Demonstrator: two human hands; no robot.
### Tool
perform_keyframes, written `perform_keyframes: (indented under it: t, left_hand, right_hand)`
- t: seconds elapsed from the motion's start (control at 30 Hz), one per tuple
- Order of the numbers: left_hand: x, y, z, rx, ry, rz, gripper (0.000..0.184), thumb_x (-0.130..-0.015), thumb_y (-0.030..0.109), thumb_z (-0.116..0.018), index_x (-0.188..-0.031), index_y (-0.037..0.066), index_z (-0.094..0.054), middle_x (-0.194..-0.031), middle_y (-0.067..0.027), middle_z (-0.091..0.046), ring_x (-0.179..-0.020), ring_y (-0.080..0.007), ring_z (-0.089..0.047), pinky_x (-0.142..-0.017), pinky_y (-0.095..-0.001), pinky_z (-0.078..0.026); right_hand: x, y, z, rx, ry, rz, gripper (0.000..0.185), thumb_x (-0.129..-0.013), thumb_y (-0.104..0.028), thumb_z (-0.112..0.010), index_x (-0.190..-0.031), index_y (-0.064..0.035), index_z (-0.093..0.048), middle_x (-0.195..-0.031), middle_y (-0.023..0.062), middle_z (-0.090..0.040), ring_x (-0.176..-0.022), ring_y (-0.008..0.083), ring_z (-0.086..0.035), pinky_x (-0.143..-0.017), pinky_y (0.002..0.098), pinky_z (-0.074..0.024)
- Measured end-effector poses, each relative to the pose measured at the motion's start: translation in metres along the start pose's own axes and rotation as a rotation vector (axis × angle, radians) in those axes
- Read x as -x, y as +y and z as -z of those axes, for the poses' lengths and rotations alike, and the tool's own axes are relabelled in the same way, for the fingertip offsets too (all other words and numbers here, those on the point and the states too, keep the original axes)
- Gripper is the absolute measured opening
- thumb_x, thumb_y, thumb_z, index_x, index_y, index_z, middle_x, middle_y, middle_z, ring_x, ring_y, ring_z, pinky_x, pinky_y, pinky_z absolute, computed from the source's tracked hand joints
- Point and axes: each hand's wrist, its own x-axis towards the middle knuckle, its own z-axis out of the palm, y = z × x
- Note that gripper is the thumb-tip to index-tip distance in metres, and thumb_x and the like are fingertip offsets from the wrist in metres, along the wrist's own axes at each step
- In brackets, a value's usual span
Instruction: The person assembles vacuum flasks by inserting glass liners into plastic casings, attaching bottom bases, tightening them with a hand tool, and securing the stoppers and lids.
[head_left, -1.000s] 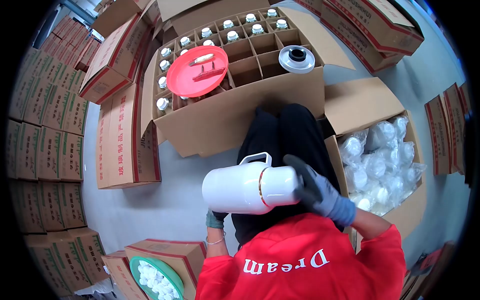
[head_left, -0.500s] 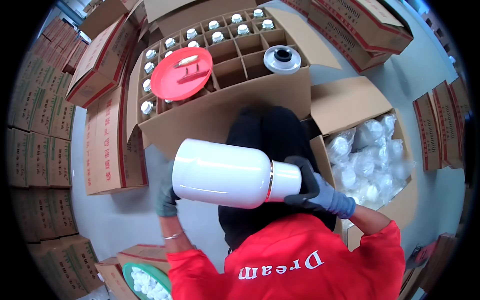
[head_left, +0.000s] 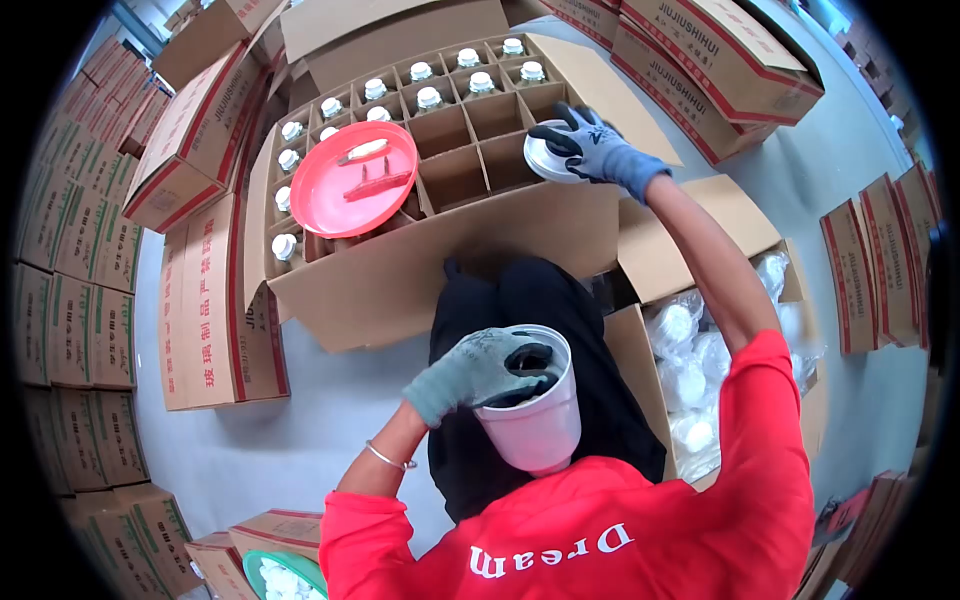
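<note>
A white bottle-shaped shell [head_left: 540, 430] stands in the lap, its wide open end facing up. My left hand [head_left: 480, 375], in a grey glove with dark fingertips, grips its rim, with fingers curled into the opening. What lies deeper inside is hidden. My right hand [head_left: 600, 155], gloved too, is stretched out to the divided carton [head_left: 450, 230]. Its fingers and thumb are closed on a white round base piece [head_left: 545, 160] at the carton's near right corner.
Several white-capped bottles [head_left: 428, 97] stand in the carton's cells. A red dish [head_left: 320, 190] with small tools lies on top. To the right, an open box [head_left: 630, 370] holds plastic-wrapped white parts. A green basin [head_left: 265, 575] of white pieces is at lower left; stacked cartons [head_left: 80, 340] surround me.
The white shell, earlier held sideways in both hands, now stands with its open end up. My left hand has moved onto its rim; my right hand has left it and grasped the base piece.
</note>
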Motion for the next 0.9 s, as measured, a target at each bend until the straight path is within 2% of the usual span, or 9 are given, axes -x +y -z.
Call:
perform_keyframes:
  t: [0.17,0.23,0.3,0.43,0.5,0.57,0.7,0.83,0.9]
  left_hand:
    - [-0.012,-0.011,-0.008,0.585,0.654,0.091,0.042,-0.093,0.025,-0.067,-0.129,0.004,-0.058,-0.117,-0.0094,-0.064,-0.102,-0.0202,-0.063,-0.090,-0.0319,-0.051]
    - [-0.030,-0.027,0.006,1.179,0.815,0.061,0.054,-0.100,0.033,-0.055,-0.143,0.003,-0.043,-0.129,-0.0151,-0.057,-0.117,-0.0259,-0.059,-0.101,-0.0399,-0.049]
    - [-0.048,-0.013,0.033,1.477,0.554,-0.127,0.060,-0.100,0.043,-0.052,-0.145,0.005,-0.039,-0.137,-0.0170,-0.050,-0.123,-0.0258,-0.054,-0.102,-0.0436,-0.049]
    - [-0.064,0.003,0.021,0.238,0.865,-0.230,0.063,-0.089,0.033,-0.068,-0.142,0.007,-0.047,-0.144,-0.0156,-0.048,-0.134,-0.0315,-0.044,-0.107,-0.0455,-0.040]
    - [-0.054,0.026,0.027,-0.534,0.989,-0.378,0.071,-0.070,0.029,-0.083,-0.135,0.014,-0.059,-0.147,-0.0142,-0.048,-0.139,-0.0367,-0.039,-0.112,-0.0513,-0.032]
    - [-0.039,0.025,0.036,-0.629,0.705,-0.500,0.069,-0.066,0.048,-0.080,-0.129,0.023,-0.065,-0.147,-0.0090,-0.048,-0.138,-0.0367,-0.039,-0.114,-0.0563,-0.026]
    - [0.005,0.035,0.022,-0.473,0.479,-0.397,0.060,-0.071,0.047,-0.077,-0.124,0.020,-0.068,-0.140,-0.0063,-0.056,-0.132,-0.0349,-0.047,-0.110,-0.0530,-0.035]
    - [0.044,0.011,0.004,-0.314,0.288,-0.308,0.059,-0.073,0.045,-0.076,-0.125,0.019,-0.067,-0.137,-0.0077,-0.058,-0.129,-0.0354,-0.050,-0.106,-0.0478,-0.041]
    - [0.044,0.022,-0.002,-0.315,0.212,-0.298,0.061,-0.075,0.048,-0.073,-0.128,0.019,-0.066,-0.136,-0.0089,-0.058,-0.129,-0.0356,-0.050,-0.106,-0.0471,-0.041]
  right_hand:
    - [-0.020,0.011,-0.025,-0.309,-0.274,-0.095,0.059,-0.078,-0.008,-0.068,-0.131,-0.0298,-0.057,-0.121,0.0205,-0.052,-0.111,0.0402,-0.054,-0.093,0.0472,-0.0487]
    - [-0.006,-0.045,0.012,-0.527,0.066,0.100,0.060,-0.078,-0.008,-0.072,-0.134,-0.0238,-0.056,-0.118,0.0201,-0.052,-0.108,0.0390,-0.055,-0.094,0.0438,-0.0491]
    - [0.006,-0.101,0.058,-0.611,0.155,0.199,0.062,-0.081,-0.011,-0.072,-0.139,-0.0157,-0.051,-0.129,0.0208,-0.047,-0.115,0.0395,-0.055,-0.096,0.0425,-0.0494]
    - [0.029,-0.154,0.093,-1.308,0.075,-0.570,0.062,-0.082,-0.013,-0.074,-0.138,-0.0055,-0.049,-0.130,0.0164,-0.056,-0.116,0.0243,-0.060,-0.096,0.0369,-0.0516]
    - [0.048,-0.149,0.071,-1.554,0.145,-0.286,0.051,-0.089,-0.013,-0.068,-0.136,-0.0039,-0.050,-0.124,0.0117,-0.061,-0.110,0.0180,-0.062,-0.093,0.0337,-0.0542]
    - [0.068,-0.144,0.061,-1.783,0.061,-0.104,0.041,-0.093,-0.017,-0.064,-0.131,-0.0031,-0.054,-0.115,0.0088,-0.065,-0.100,0.0138,-0.064,-0.085,0.0307,-0.0558]
    - [0.079,-0.139,0.104,-1.720,-0.722,-0.647,0.033,-0.094,-0.029,-0.061,-0.114,-0.0032,-0.066,-0.090,0.0068,-0.071,-0.077,0.0104,-0.067,-0.064,0.0261,-0.0552]
    - [0.103,-0.150,0.101,-1.355,-0.320,-0.664,0.041,-0.096,-0.038,-0.058,-0.119,-0.0041,-0.063,-0.089,0.0052,-0.068,-0.074,0.0077,-0.064,-0.055,0.0214,-0.0501]
    - [0.118,-0.164,0.085,-1.216,-0.158,-0.327,0.040,-0.100,-0.033,-0.055,-0.126,-0.0025,-0.059,-0.110,0.0074,-0.066,-0.102,0.0154,-0.062,-0.087,0.0290,-0.0506]
